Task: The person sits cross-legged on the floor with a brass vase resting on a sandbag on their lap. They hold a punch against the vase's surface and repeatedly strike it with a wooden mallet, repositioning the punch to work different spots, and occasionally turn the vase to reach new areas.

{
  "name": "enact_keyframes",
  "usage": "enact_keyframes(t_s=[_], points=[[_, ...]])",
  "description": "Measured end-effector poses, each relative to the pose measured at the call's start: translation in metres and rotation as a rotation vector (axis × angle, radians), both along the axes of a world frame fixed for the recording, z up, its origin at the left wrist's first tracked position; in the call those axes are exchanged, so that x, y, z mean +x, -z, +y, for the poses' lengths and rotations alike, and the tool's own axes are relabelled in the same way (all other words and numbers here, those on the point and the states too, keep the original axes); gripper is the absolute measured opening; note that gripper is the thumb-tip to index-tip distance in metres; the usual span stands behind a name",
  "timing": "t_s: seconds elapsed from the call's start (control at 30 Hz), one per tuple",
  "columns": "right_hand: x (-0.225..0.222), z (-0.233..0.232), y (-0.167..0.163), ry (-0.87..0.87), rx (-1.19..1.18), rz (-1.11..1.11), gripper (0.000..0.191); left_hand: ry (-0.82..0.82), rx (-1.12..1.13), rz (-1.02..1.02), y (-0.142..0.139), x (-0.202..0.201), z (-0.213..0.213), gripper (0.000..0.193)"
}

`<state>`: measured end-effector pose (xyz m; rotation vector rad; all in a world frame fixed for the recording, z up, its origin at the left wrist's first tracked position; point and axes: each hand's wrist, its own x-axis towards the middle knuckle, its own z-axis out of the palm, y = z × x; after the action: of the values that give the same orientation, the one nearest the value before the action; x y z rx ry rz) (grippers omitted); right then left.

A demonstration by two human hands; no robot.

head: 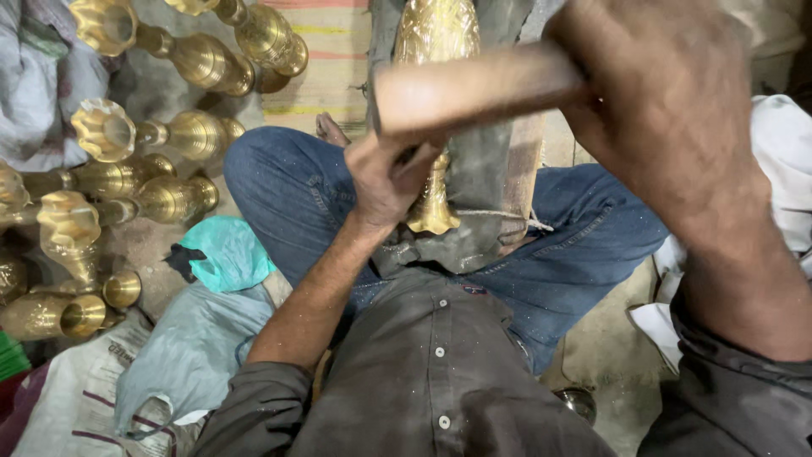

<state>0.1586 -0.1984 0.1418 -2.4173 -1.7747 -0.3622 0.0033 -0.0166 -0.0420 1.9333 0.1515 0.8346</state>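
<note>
Two hands work over the lap: the left hand [385, 182] clamps the brass vase [433, 101], its long axis pointing away along a dark block [486, 169]; the right hand [668, 101] grips a blurred wooden mallet [474, 89]. Leftward, finished brass vases [127, 169] crowd the floor's edge.

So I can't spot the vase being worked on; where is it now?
In the head view the brass vase lies centre top on the block between the knees, left hand at its foot, under the mallet in the right hand.
</note>
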Motion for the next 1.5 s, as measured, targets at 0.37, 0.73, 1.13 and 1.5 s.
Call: enact_keyframes(t_s=[0.37,0.73,1.13,1.5], points=[[-0.002,-0.004,0.005,0.047,0.000,-0.144,0.024,-0.034,0.107,0.038,-0.012,0.000,0.003,0.027],[-0.007,-0.009,0.011,0.072,-0.088,-0.364,0.016,-0.028,-0.053,0.031,-0.023,0.004,-0.001,0.036],[-0.007,-0.004,0.010,0.070,-0.017,-0.219,0.022,-0.076,0.046,0.034,-0.007,0.005,0.000,0.027],[0.010,0.022,0.034,0.070,0.276,0.298,0.016,-0.113,-0.221,-0.169,-0.019,0.001,-0.005,0.015]])
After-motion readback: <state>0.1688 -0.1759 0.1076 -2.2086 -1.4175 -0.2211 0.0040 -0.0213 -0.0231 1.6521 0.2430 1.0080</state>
